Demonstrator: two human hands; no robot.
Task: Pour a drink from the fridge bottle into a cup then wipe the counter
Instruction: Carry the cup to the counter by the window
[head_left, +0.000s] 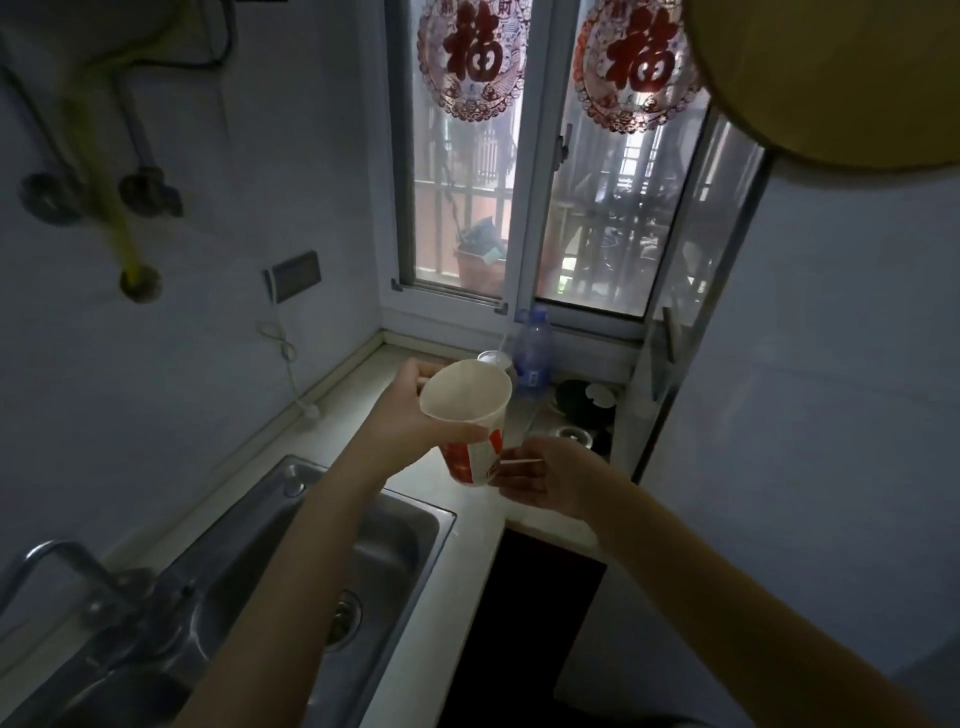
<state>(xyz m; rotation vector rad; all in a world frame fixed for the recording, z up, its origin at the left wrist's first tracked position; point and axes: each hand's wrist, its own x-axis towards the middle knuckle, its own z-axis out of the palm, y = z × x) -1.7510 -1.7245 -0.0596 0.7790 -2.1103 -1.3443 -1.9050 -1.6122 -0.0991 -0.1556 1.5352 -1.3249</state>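
A red-and-white paper cup (470, 415) is held up above the pale counter (447, 488), tilted with its open mouth toward me and nothing visible inside. My left hand (402, 415) grips it around the rim and side. My right hand (545, 475) is at the cup's base, fingers curled, pinching a thin pale strip or lid edge; what it is cannot be made out. A clear plastic bottle with a blue cap and label (532, 358) stands upright on the counter by the window, behind the cup, untouched.
A steel sink (363, 561) with a tap (57, 566) lies at the lower left. A small lidded container (493, 358) stands beside the bottle. Dark round items (582, 400) sit at the counter's right end. A window is behind, a wall at the right, and a round yellow object hangs at the top right.
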